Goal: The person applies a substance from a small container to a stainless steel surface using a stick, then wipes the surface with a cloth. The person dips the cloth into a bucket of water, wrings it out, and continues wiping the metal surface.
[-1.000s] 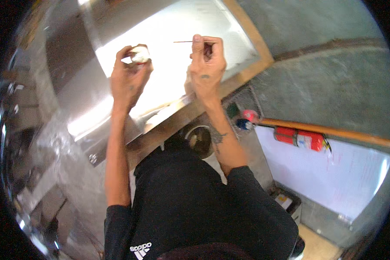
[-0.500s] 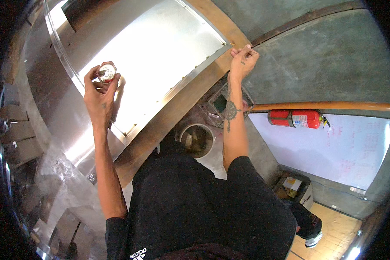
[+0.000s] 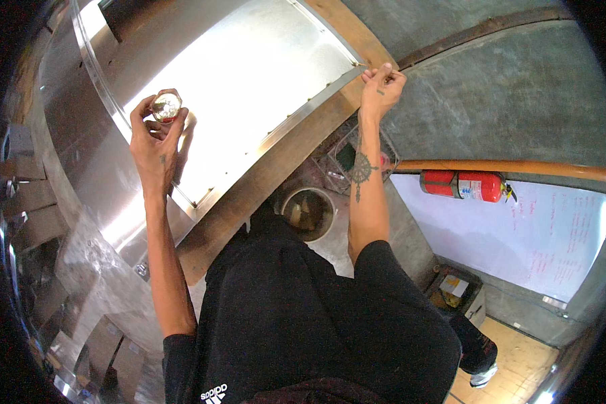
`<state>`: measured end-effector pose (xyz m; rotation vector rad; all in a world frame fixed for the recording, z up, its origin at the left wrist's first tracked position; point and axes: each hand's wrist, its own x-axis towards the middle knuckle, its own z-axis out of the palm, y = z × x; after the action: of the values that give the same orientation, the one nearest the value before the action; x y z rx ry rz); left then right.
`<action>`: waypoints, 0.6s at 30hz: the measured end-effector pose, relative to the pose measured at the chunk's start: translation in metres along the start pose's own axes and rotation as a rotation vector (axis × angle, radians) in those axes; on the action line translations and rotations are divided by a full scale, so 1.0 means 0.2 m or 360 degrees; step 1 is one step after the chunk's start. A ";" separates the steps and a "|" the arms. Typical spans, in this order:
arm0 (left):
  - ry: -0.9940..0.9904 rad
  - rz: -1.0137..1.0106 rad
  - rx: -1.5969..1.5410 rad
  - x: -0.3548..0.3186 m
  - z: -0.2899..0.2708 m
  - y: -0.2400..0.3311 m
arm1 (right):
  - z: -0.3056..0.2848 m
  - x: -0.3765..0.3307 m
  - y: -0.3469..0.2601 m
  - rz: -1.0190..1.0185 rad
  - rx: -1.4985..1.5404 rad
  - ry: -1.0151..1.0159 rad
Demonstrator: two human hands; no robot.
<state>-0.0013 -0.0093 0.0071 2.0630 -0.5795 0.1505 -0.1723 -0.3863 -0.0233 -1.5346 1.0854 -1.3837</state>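
My left hand (image 3: pixel 156 145) holds a small round container (image 3: pixel 166 107) by its sides, fingers curled around it. Its face is shiny silver-gold with a bit of red at the rim; I cannot tell what is inside. It is above a bright, reflective metal panel (image 3: pixel 249 74) framed by a wooden border (image 3: pixel 283 141). Over at the panel's right corner, my right hand (image 3: pixel 382 91) is pinched closed beside the frame. A thin tip seems to show at its fingers, too small to name.
A round bucket (image 3: pixel 308 214) and a clear plastic bin (image 3: pixel 340 151) stand below the wooden border. Along the grey wall (image 3: pixel 498 101) are a red fire extinguisher (image 3: pixel 463 185), an orange pipe (image 3: pixel 518 168) and a whiteboard (image 3: pixel 505 236). Cardboard boxes (image 3: pixel 108 350) lie at lower left.
The view has shifted slightly, with the wall items a little further right. Both hands keep their closed grips at nearly the same spots along the panel.
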 end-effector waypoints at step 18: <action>-0.0003 0.0030 0.0004 -0.01 0.01 -0.03 | 0.00 0.00 0.01 -0.0023 -0.0015 0.0013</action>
<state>0.0002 -0.0075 0.0013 2.0606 -0.6002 0.1600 -0.1723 -0.3874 -0.0241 -1.5476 1.0887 -1.3975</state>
